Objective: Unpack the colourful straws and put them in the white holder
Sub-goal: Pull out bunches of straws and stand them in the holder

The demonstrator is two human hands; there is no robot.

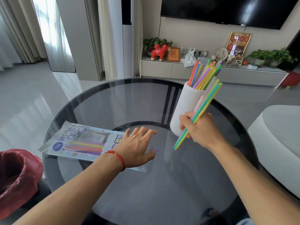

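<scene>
Several straws in hand, more left in the pack

Several straws (197, 118), green, yellow and pink, are in the right hand (197, 127), which is closed around their lower part in a fist-like grip. They lean up and to the right, their upper ends near the rim of the holder (184, 109) but outside it, in front of its right side. The white ribbed holder stands on the far right part of the glass tabletop (113, 101) and already has many straws inside, fanning out above the rim.

The left hand (138, 146) lies flat with the fingers spread on the open end of the pack (78, 142), pressing it down on the tabletop. Inside the pack I can see some straws in yellow, orange and purple, and one purple tip sticks out just beside the thumb.

My judgement: the task is more than half done, and the step in hand is to carry this bunch to the holder. The next move calls for lifting the bunch so that its lower ends pass over the rim, then lowering it between the straws already there without tipping the holder. After that the remaining straws must come out of the pack, which the left hand can keep steady.
</scene>
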